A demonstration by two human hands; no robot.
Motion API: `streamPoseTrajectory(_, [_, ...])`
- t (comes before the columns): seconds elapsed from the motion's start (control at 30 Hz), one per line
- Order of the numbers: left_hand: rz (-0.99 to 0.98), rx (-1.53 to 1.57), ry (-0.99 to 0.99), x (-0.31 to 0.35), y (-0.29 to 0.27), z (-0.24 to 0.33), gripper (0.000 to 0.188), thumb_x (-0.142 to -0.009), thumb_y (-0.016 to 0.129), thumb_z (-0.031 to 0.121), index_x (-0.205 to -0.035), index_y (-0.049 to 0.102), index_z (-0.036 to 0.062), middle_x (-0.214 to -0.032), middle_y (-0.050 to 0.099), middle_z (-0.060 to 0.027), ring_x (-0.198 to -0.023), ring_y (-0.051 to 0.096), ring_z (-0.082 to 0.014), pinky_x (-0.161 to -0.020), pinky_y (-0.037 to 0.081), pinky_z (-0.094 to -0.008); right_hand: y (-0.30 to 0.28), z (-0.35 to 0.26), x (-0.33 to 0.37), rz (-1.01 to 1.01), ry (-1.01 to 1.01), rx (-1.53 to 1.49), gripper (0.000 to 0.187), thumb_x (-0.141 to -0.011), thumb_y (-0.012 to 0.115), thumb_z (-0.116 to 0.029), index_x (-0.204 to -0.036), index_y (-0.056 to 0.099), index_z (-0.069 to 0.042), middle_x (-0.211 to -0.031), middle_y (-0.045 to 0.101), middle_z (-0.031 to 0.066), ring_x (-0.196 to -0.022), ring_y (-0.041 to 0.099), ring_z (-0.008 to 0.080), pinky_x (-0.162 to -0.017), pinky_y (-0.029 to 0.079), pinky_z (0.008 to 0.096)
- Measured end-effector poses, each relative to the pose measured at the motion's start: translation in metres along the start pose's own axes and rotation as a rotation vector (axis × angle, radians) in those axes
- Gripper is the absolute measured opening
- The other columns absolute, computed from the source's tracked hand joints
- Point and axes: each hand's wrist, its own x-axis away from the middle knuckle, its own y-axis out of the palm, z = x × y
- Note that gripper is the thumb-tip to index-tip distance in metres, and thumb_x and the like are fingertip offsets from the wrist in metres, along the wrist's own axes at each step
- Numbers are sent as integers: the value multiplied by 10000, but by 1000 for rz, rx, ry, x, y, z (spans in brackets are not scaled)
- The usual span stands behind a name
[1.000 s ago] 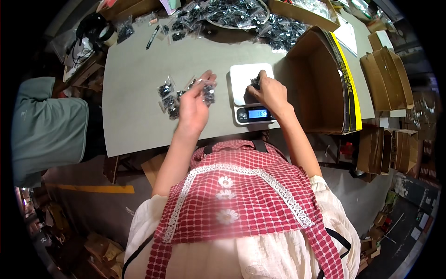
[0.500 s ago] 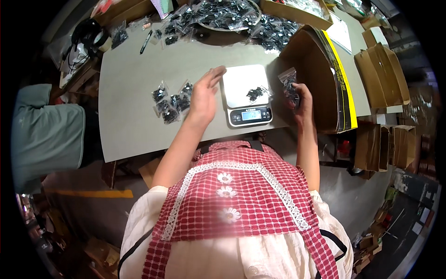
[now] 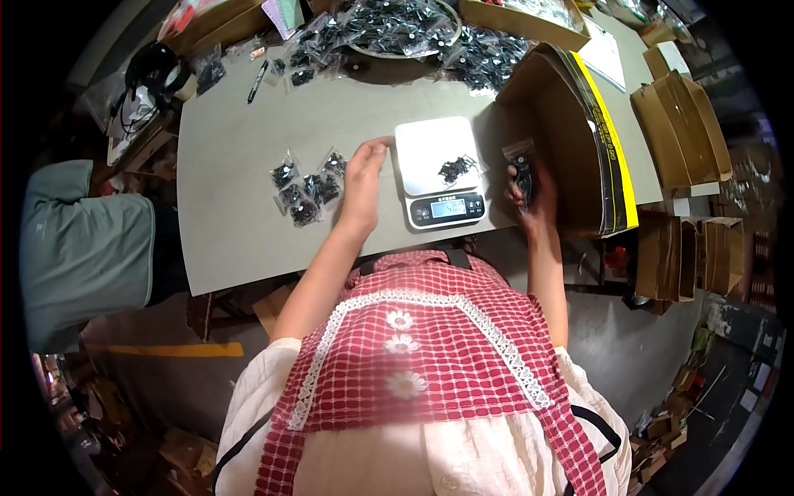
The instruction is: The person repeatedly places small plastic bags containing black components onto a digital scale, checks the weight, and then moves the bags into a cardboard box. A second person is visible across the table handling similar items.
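A white digital scale [image 3: 430, 145] with a lit display stands near the table's front edge. On its plate, toward the right side, lies a small heap of black parts [image 3: 456, 170]. Just left of the scale is my left hand [image 3: 361, 183], fingers stretched out, holding nothing; its fingertips come close to the plate's edge. My right hand [image 3: 539, 202], to the right of the scale, grips a clear zip bag [image 3: 520, 159] of black parts, its top edge upward. Several filled small bags [image 3: 302, 198] of black parts lie in a group left of my left hand.
An open cardboard box [image 3: 571, 157] stands right beside my right hand. A large pile of bagged black parts [image 3: 372, 29] spreads over a round tray at the back. A marker [image 3: 258, 81] lies back left. A person in a grey-green top [image 3: 91, 240] is at the left.
My right hand has turned, so the bag now faces upright with fingers showing at its left. My left hand has dropped slightly, its fingers less raised. The scale's display reading has changed.
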Motion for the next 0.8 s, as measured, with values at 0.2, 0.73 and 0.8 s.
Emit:
streamPoseTrajectory(0.2, [-56, -178, 85, -2, 17, -12, 350, -1042, 511, 250, -1281, 636, 27, -1258, 642, -93, -1207, 545, -198, -1056, 389, -336, 0, 3, 8, 159, 17, 144, 390, -1016, 564, -428, -1102, 638, -54, -877, 709, 89, -474, 506, 119, -398, 353, 230])
streamPoseTrajectory(0.73, [-58, -362, 138, -20, 17, -22, 322, -1015, 566, 206, -1276, 631, 28, -1223, 649, -105, -1154, 575, -197, -1024, 427, -334, 38, 12, 5, 342, -94, 761, 487, -869, 781, -407, -1164, 638, -47, -805, 623, -1, -569, 506, 83, -483, 364, 232])
streamPoseTrajectory(0.8, [-51, -432, 158, -15, 17, -21, 319, -1008, 573, 197, -1277, 630, 35, -1217, 647, -100, -1153, 575, -197, -1022, 430, -337, 40, 19, -2, 265, -151, 806, 502, -854, 814, -329, -1210, 633, -26, -848, 625, 1, -661, 534, 81, -544, 395, 231])
